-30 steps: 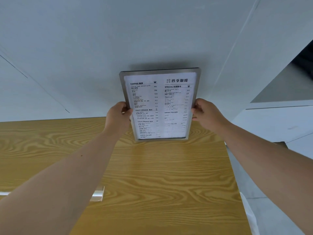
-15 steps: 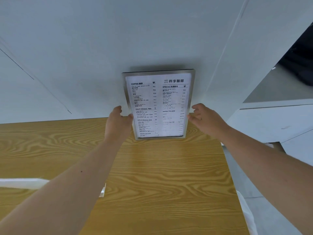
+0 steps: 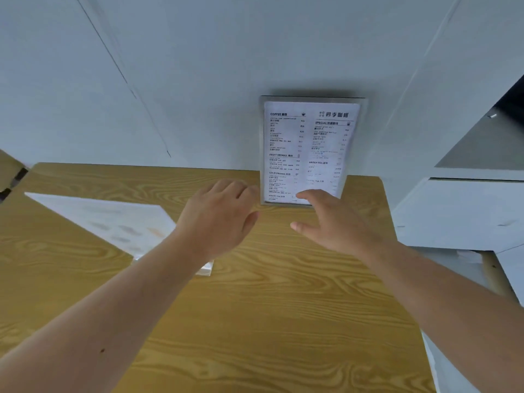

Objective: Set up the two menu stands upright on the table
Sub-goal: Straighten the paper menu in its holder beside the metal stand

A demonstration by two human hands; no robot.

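Note:
One menu stand (image 3: pixel 307 148), a clear frame with a printed drinks list, stands upright at the far right of the wooden table (image 3: pixel 255 321), against the white wall. My left hand (image 3: pixel 219 215) hovers open just left of its base, apart from it. My right hand (image 3: pixel 333 222) is open in front of the stand's lower right corner, fingers spread, holding nothing. A second menu stand (image 3: pixel 107 222) lies flat on the table to the left, partly hidden under my left forearm, its clear base edge (image 3: pixel 205 269) showing.
The white wall (image 3: pixel 198 80) runs right behind the table's far edge. A white cabinet or counter (image 3: pixel 459 211) stands to the right of the table, beyond its right edge. At the far left another wooden surface (image 3: pixel 8 165) adjoins.
Both hands have let go of the upright menu stand and drawn back toward me. The view has swung left, so the flat second stand now shows.

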